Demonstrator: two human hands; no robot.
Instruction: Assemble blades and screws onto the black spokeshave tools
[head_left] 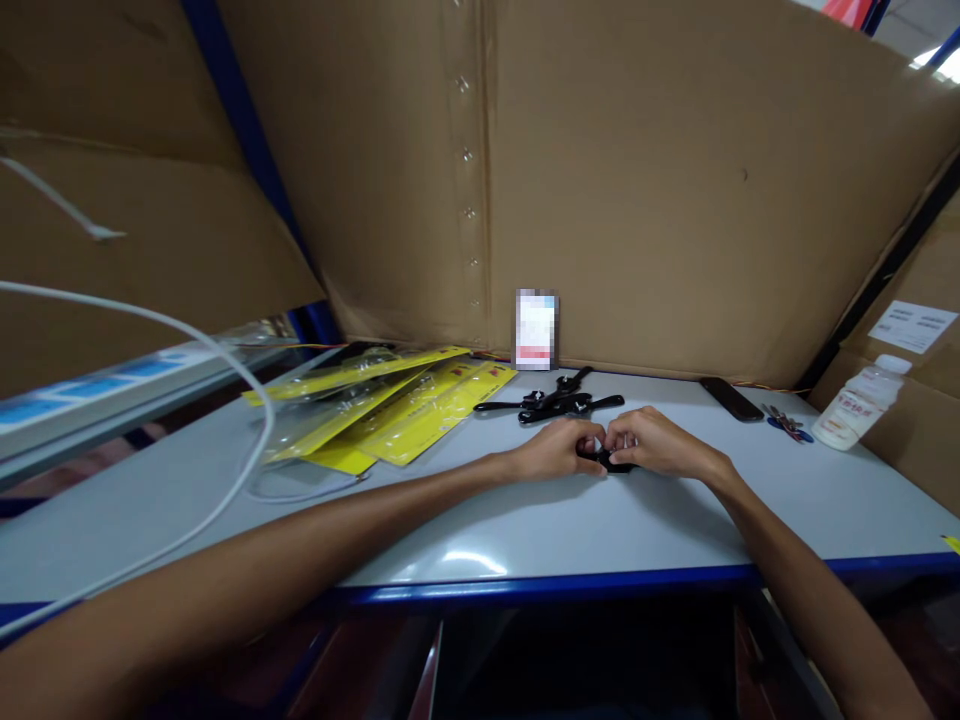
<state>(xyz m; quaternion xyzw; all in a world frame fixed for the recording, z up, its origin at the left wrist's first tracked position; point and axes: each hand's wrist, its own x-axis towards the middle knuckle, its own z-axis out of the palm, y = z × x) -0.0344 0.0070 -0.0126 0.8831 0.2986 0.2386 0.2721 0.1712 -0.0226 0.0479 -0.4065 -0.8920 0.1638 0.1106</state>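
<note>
Both of my hands are low over the middle of the table, fingers bent around a black two-handled tool that looks like a spokeshave (616, 463). My left hand (553, 450) grips its left side with thumb and fingers. On the other side, my right hand (658, 442) pinches near its middle, and the fingertips of the two hands almost meet. Most of the tool is hidden behind the fingers. Just beyond my hands lies a small pile of similar black spokeshaves (555, 404), crossed over one another.
Yellow cards with clear plastic blisters (427, 410) overlap at the left. A lit phone (535, 330) leans on the cardboard wall (637, 200). Rightward lie a dark phone-like object (731, 399), scissors (787, 424) and a white bottle (859, 405). A white cable (264, 420) loops at left.
</note>
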